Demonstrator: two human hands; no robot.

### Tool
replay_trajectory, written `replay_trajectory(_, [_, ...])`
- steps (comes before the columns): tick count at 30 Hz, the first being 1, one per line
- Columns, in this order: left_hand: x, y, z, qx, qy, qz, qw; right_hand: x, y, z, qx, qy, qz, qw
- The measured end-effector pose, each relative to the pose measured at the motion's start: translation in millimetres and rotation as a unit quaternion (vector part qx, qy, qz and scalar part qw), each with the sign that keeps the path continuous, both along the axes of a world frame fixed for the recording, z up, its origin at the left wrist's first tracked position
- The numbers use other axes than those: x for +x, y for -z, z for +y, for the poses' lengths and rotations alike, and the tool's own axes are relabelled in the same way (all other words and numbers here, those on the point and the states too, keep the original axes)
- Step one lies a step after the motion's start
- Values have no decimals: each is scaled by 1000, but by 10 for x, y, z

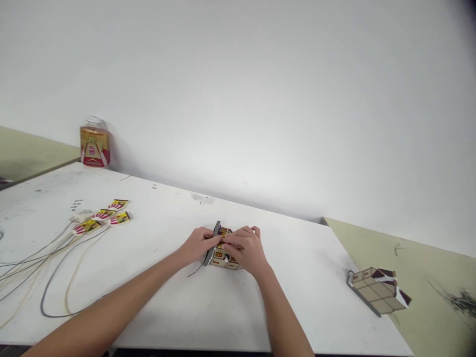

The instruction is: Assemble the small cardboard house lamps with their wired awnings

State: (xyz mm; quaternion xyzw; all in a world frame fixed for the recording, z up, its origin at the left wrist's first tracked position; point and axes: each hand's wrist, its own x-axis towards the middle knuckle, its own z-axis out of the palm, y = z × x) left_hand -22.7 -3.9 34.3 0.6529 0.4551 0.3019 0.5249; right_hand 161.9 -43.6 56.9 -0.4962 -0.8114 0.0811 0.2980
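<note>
A small model house with cream walls and a grey base lies on its side at the middle of the white table. My left hand is closed at the base end, its thumb pressed near the front of the house. From the right, my right hand bends over the upper part with its fingers on a small red and yellow piece. The fingers hide much of the house front. A thin dark wire sticks out below the base.
At the left lie several red, white and yellow pieces with long wires. A labelled bottle with a white cap stands at the back left corner against the wall. Another model house sits near the right table edge.
</note>
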Motion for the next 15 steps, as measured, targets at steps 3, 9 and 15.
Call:
replay_trajectory(3, [-8, -7, 11, -21, -17, -19, 999, -40, 66, 21, 16, 19, 18, 1000])
replay_trajectory(9, [-12, -12, 36, -78, -34, -73, 994, -108, 165, 63, 54, 48, 48, 996])
replay_trajectory(15, [-34, 16, 62, -119, -11, -127, 985, -128, 207, 95, 64, 50, 75, 994])
